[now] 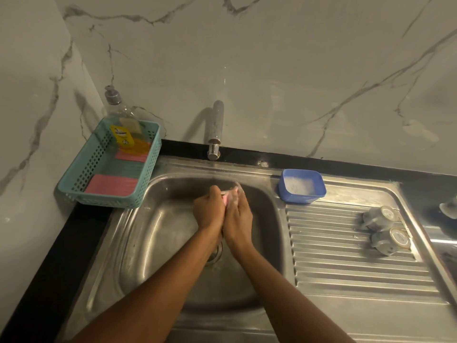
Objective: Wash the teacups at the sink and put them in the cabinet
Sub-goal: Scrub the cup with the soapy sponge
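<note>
While the steel sink (160, 231) spreads wide, a teal basket (81, 179) at its left corner, the left hand (209, 210) and right hand (238, 215) press together over the basin. A blue tub (303, 197) sits on the rim. The far teacup (379, 216) and near teacup (390, 241) stand overturned on the drainboard, and both hands' fingers curl round a pink sponge (225, 200) (lathered, blurred).
</note>
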A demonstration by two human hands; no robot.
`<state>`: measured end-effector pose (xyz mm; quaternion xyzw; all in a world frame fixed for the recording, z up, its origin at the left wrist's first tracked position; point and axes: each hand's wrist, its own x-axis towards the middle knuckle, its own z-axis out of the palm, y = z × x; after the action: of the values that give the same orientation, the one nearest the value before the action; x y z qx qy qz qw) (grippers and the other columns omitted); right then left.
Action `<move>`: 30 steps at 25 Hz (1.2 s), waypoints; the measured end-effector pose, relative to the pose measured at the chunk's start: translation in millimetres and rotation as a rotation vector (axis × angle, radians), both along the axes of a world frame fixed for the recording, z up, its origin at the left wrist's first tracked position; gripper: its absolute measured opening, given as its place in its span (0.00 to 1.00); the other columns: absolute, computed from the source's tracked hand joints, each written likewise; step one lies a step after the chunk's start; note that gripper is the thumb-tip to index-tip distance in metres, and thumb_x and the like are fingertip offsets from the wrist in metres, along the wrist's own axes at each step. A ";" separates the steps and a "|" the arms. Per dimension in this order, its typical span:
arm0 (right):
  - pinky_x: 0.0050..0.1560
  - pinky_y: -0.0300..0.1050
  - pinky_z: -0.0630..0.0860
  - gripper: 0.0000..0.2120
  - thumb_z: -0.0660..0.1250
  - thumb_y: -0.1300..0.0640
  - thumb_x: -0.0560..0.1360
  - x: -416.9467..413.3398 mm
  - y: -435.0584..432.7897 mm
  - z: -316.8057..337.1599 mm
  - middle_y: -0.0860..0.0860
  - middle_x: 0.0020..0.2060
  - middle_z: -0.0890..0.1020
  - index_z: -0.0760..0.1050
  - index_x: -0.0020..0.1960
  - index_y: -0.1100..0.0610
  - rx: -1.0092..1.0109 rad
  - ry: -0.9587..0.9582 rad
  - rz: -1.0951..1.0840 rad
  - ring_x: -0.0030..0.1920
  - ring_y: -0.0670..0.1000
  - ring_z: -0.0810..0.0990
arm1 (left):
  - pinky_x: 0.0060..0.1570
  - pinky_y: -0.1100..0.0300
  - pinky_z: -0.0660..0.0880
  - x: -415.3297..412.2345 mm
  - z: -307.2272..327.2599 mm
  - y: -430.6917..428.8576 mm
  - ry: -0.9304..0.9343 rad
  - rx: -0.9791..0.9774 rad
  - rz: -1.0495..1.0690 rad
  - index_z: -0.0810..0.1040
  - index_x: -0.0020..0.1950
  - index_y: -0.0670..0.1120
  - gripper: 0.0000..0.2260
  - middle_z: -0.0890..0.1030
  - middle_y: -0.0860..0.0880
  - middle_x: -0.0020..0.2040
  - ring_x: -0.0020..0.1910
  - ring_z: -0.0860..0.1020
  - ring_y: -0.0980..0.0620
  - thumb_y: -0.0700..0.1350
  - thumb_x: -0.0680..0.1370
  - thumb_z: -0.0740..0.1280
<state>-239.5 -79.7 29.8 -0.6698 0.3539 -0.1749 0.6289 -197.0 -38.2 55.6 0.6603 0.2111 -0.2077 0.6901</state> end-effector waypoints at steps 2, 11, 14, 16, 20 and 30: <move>0.42 0.47 0.80 0.16 0.54 0.52 0.85 8.8 -22.4 3.8 0.52 0.38 0.84 0.79 0.51 0.56 0.295 0.159 -0.038 0.41 0.50 0.83 | 0.34 0.57 0.75 -6.0 -3.4 -0.3 0.007 0.030 -0.033 0.79 0.35 0.43 0.14 0.82 0.45 0.34 0.35 0.82 0.46 0.45 0.78 0.63; 0.53 0.54 0.80 0.17 0.54 0.52 0.85 3.7 -23.5 3.3 0.57 0.45 0.85 0.78 0.49 0.57 0.362 0.235 -0.005 0.46 0.55 0.85 | 0.30 0.60 0.73 -2.3 -6.4 4.4 0.023 -0.004 -0.072 0.79 0.35 0.43 0.13 0.81 0.46 0.32 0.31 0.81 0.49 0.45 0.77 0.63; 0.54 0.53 0.79 0.19 0.56 0.48 0.85 1.0 -28.9 22.6 0.57 0.43 0.86 0.79 0.48 0.58 0.638 0.145 0.061 0.44 0.55 0.84 | 0.38 0.56 0.77 4.7 -12.9 8.4 0.110 -0.105 -0.103 0.80 0.39 0.43 0.14 0.84 0.43 0.38 0.37 0.84 0.46 0.50 0.79 0.62; 0.54 0.51 0.80 0.22 0.54 0.43 0.85 -1.2 -11.6 21.4 0.57 0.46 0.87 0.79 0.52 0.57 0.596 0.128 0.031 0.45 0.54 0.86 | 0.43 0.54 0.79 16.3 -15.8 7.2 0.190 -0.083 0.022 0.80 0.44 0.42 0.18 0.85 0.41 0.43 0.40 0.84 0.43 0.53 0.81 0.58; 0.58 0.53 0.82 0.23 0.51 0.40 0.84 -0.6 1.8 13.7 0.54 0.48 0.86 0.79 0.55 0.52 0.295 0.076 -0.048 0.48 0.51 0.86 | 0.50 0.50 0.80 5.0 -9.9 -4.7 -0.007 0.182 0.088 0.80 0.49 0.42 0.22 0.84 0.41 0.47 0.45 0.82 0.43 0.54 0.84 0.51; 0.42 0.46 0.80 0.12 0.57 0.56 0.84 5.6 -23.5 9.0 0.52 0.43 0.84 0.78 0.51 0.57 0.008 0.182 0.084 0.43 0.50 0.83 | 0.38 0.56 0.76 -17.2 -5.8 -5.6 0.161 -0.213 -0.016 0.82 0.50 0.40 0.14 0.82 0.42 0.42 0.42 0.81 0.44 0.47 0.80 0.61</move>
<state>-233.9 -103.2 38.8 -0.6947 0.3822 -0.0853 0.6034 -214.2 -43.8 49.7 0.5663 0.2371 -0.2866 0.7355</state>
